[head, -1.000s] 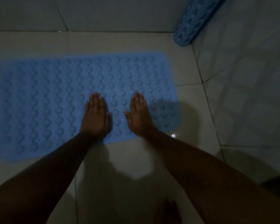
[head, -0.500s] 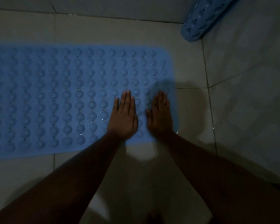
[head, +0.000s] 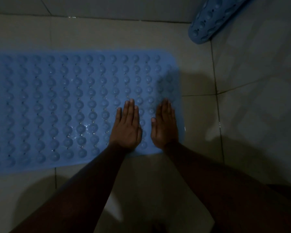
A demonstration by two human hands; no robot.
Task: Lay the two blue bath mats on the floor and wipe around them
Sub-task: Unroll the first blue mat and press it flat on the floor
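Observation:
A blue bath mat (head: 65, 105) with rows of round bumps lies flat on the pale tiled floor, wet in spots, its left end cut off by the frame edge. My left hand (head: 127, 126) rests palm down on the mat near its right end, fingers straight and together. My right hand (head: 165, 124) lies flat beside it at the mat's right edge. Neither hand holds anything. A second blue mat (head: 213, 19), curled into a roll, leans in the far right corner against the wall.
The tiled floor (head: 198, 115) is wet and shiny to the right of the mat. A tiled wall (head: 262, 98) rises close on the right, another wall runs along the back. My shadow darkens the floor near me.
Both hands have slid to the right across the mat, from its middle to its right end, staying flat. The view has shifted right and closer.

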